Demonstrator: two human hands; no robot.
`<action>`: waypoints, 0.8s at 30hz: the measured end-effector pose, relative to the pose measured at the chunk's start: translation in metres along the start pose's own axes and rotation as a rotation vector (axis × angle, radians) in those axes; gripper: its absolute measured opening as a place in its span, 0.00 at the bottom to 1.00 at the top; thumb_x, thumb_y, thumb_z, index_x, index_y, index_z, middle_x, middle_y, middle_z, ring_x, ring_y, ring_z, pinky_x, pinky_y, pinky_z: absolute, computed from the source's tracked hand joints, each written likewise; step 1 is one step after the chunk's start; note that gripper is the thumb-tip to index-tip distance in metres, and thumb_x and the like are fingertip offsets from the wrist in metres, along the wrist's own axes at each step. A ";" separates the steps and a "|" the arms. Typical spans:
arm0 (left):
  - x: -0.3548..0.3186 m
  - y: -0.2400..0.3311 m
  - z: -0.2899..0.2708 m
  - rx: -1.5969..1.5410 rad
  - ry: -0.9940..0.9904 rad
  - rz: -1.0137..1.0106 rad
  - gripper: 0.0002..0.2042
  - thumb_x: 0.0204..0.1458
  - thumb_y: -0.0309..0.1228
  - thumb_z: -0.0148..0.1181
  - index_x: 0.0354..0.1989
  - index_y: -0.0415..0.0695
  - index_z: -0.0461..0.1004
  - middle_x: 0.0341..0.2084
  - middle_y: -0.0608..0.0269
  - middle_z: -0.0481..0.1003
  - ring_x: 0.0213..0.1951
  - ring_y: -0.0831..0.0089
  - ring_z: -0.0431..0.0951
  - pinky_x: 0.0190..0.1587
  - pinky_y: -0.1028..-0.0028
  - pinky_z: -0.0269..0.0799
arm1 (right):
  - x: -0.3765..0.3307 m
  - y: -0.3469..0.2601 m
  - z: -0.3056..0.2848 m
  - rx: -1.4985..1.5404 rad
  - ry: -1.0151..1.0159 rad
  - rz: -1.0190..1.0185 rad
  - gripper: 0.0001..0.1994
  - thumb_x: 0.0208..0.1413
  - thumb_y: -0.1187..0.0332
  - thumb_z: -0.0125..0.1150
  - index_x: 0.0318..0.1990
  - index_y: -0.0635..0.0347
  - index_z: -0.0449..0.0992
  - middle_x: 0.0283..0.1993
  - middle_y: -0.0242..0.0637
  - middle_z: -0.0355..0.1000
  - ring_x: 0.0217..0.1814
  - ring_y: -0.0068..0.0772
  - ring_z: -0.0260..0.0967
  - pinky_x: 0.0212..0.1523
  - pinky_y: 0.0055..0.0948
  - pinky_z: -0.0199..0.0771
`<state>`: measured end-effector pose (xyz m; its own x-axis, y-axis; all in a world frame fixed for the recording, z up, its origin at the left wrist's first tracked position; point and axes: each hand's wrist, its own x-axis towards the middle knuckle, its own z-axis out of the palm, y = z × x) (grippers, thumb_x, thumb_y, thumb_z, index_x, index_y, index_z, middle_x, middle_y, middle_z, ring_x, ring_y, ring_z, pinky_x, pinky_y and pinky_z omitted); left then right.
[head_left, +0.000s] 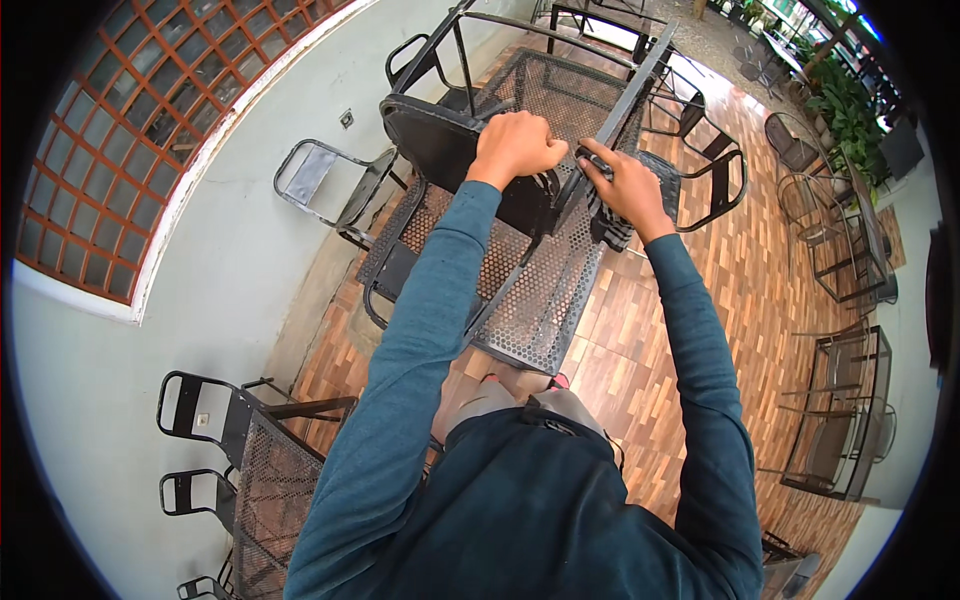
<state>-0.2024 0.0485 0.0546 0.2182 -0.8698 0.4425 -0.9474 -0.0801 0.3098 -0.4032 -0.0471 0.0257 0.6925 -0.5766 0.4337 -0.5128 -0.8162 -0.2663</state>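
Observation:
A black metal chair (430,135) rests tipped on a perforated dark metal table (535,310) ahead of me. My left hand (515,148) is closed in a fist over the chair's upper edge; its fingertips are hidden. My right hand (630,192) is at the lower end of a long grey metal bar (640,80), thumb and fingers bent together round a small dark part that I cannot make out. Below that wrist hangs a dark cloth with white stripes (612,230). Another perforated panel (560,85) shows behind the chair.
A metal chair (320,185) stands by the left wall, and more black chairs (715,185) stand to the right of the table. Another perforated table (270,480) with chairs is at lower left. Tables and chairs (840,420) line the right side. The floor (650,340) is wood-patterned.

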 end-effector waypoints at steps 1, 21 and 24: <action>0.000 0.001 -0.001 0.006 -0.036 -0.028 0.19 0.45 0.47 0.57 0.23 0.44 0.85 0.23 0.44 0.80 0.30 0.47 0.83 0.40 0.56 0.80 | 0.003 0.001 -0.004 -0.012 -0.020 -0.001 0.19 0.65 0.49 0.59 0.61 0.33 0.78 0.41 0.50 0.81 0.41 0.56 0.79 0.40 0.47 0.79; 0.008 0.012 -0.003 0.099 -0.156 -0.169 0.24 0.44 0.52 0.60 0.27 0.39 0.85 0.29 0.43 0.82 0.37 0.46 0.84 0.44 0.56 0.80 | -0.006 0.011 -0.002 -0.039 -0.102 -0.170 0.20 0.65 0.50 0.59 0.62 0.35 0.76 0.40 0.46 0.81 0.40 0.53 0.80 0.36 0.47 0.79; 0.008 0.010 -0.002 0.111 -0.147 -0.169 0.24 0.44 0.52 0.60 0.27 0.39 0.85 0.29 0.43 0.82 0.37 0.46 0.83 0.44 0.56 0.80 | 0.000 0.016 0.002 0.010 -0.055 -0.165 0.19 0.65 0.51 0.58 0.62 0.35 0.76 0.38 0.44 0.81 0.39 0.52 0.79 0.35 0.47 0.79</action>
<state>-0.2100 0.0415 0.0632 0.3467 -0.9004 0.2627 -0.9222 -0.2761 0.2708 -0.4100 -0.0603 0.0201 0.7937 -0.4359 0.4243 -0.3853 -0.9000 -0.2038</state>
